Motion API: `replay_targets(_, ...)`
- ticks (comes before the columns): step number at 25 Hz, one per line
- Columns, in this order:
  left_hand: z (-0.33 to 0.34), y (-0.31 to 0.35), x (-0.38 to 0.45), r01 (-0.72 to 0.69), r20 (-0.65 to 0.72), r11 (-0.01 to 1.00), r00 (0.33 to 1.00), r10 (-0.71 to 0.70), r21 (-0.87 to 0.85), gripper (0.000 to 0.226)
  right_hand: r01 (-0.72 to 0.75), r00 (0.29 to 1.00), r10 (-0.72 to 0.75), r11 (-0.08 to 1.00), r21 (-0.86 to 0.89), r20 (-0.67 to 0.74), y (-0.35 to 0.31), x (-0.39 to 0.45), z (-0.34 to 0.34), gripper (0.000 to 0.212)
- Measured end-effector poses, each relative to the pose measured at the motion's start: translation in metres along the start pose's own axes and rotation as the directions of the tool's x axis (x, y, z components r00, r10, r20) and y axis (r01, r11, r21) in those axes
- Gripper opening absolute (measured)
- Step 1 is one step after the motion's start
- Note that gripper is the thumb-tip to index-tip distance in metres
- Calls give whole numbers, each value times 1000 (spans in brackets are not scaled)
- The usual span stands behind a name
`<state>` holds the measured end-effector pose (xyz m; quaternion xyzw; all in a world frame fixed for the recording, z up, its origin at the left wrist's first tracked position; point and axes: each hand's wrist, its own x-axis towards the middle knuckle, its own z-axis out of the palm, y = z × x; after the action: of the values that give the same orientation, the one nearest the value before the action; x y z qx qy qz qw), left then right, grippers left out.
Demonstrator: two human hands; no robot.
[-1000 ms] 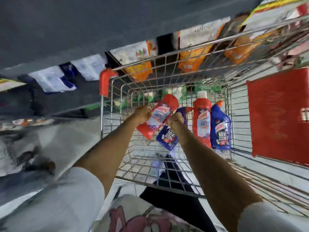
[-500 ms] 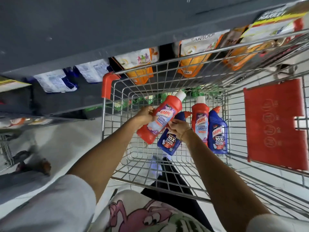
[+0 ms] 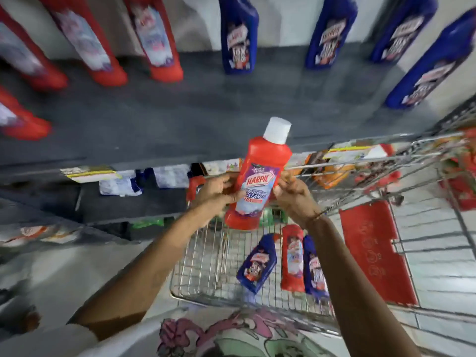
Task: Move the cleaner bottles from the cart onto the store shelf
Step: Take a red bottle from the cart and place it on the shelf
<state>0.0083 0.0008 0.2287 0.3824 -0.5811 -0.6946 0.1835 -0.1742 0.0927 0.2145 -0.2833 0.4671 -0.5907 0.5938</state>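
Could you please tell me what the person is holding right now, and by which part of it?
A red cleaner bottle, upright with its white cap up. The left hand and right hand grip opposite sides of its labelled body, around the middle.

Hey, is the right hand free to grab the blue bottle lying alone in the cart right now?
Probably not yet: the right hand and left hand both hold the red bottle above the cart. Nothing covers the blue bottle.
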Motion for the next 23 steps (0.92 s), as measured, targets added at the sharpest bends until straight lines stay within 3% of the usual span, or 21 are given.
replay_targets(2, -23, 34, -7, -115, -33, 993, 993, 115, 6, 38, 99, 993, -96, 994, -45, 71, -33, 21, 27, 24)
replay_targets(5, -69, 80, -22, -261, -114, 965, 958, 263, 37, 32, 211, 973, -193, 966, -148, 127, -70, 52, 81, 47)
replay_targets(9, -154, 116, -41, -370, -207, 924, 901, 382, 94, 27, 304, 943, -255, 920, -246, 213, -86, 107, 167, 49)
replay_targets(14, -256, 122, -39, -404, -323, 906, 847, 422, 124, 34, 343, 936, -289, 880, -329, 203, -64, 178, 262, 44)
replay_targets(19, -322, 111, -33, -368, -405, 924, 833, 377, 102, 39, 337, 936, -282, 892, -302, 211, -30, 229, 317, 46)
replay_targets(23, -345, 98, -25, -354, -446, 933, 827, 343, 62, 41, 305, 944, -250, 909, -283, 214, -16, 243, 337, 64)
